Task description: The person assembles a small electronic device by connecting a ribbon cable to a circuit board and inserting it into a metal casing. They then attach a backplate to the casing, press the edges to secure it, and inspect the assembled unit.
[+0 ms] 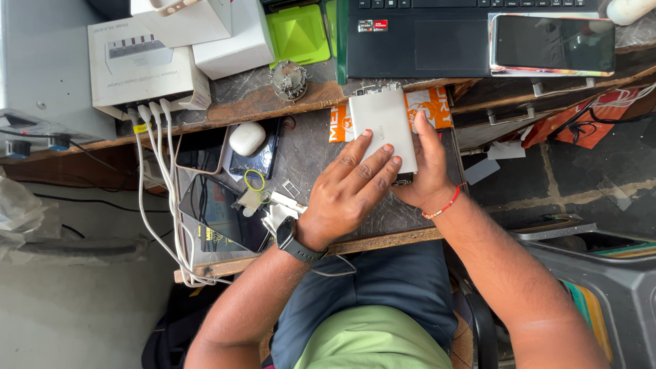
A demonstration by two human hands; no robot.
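Both of my hands hold a white smartphone (380, 123), back side up, over the dark worktop (311, 150). My left hand (348, 186), with a black watch on its wrist, lies across the phone's lower half with the fingers spread on the back cover. Cupping the phone's right edge and lower end is my right hand (427, 167), which wears a red thread bracelet. An orange printed sheet (430, 106) lies under the phone's top end.
Several dark phones (219, 215) and a white earbud case (247, 139) lie at the left. White cables (160, 178) run from a white charger box (140, 65). A laptop (424, 37) with a phone (552, 44) on it sits on the raised shelf, beside white boxes and a green case (298, 33).
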